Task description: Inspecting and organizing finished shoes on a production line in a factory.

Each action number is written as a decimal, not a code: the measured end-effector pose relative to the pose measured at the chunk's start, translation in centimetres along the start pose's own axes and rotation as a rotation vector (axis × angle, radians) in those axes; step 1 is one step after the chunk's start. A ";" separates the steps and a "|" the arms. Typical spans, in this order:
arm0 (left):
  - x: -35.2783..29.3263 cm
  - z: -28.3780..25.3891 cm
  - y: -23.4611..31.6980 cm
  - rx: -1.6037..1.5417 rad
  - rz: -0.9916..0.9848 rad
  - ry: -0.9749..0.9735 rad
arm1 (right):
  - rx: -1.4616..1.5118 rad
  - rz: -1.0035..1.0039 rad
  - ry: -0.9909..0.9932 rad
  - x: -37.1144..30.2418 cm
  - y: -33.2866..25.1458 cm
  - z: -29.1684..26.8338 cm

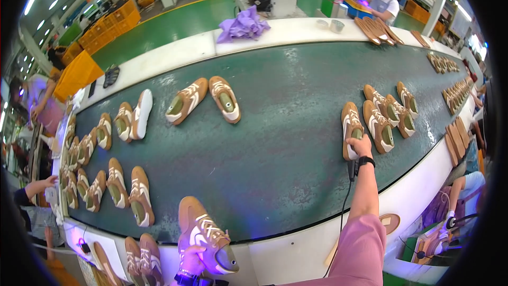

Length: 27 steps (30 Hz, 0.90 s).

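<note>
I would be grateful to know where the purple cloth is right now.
In the head view, the purple cloth lies crumpled on the far white ledge, slightly left of centre, beyond the nearest brown-and-white shoe on the green belt.

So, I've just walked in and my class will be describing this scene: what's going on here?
A person is handling two shoes at a long green conveyor. The left hand holds a tan shoe at the near edge, while the right hand grips a second shoe near its heel, farther right. Beside that one stands a cluster of similar shoes; more rows fill the left end. A purple cloth lies on the far ledge.
</note>
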<state>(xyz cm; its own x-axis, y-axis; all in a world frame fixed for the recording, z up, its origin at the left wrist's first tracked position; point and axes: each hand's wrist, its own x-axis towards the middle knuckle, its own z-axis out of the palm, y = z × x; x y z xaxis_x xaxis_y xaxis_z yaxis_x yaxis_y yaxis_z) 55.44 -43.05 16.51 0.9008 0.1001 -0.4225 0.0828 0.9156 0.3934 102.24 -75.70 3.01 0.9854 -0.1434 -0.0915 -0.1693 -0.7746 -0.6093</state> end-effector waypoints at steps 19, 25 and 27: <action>-12.8 -5.7 -2.6 -0.212 0.098 -0.217 | 1.208 -0.122 -1.116 -47.9 -11.7 -8.4; -18.3 -9.4 -2.5 0.371 0.749 -0.325 | 1.119 -0.658 -1.015 -53.4 -16.1 -9.6; -18.5 -14.6 -2.5 -0.152 0.580 -0.366 | 1.269 -0.423 -1.162 -55.2 -17.0 -8.3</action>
<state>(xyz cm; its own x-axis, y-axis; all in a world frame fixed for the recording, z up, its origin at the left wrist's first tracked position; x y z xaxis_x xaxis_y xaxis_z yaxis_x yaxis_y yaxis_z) 32.37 -41.53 11.41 0.8692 0.4761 0.1334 -0.4912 0.8009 0.3425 50.56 -59.75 24.98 0.5520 0.8274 0.1033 -0.3638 0.3505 -0.8630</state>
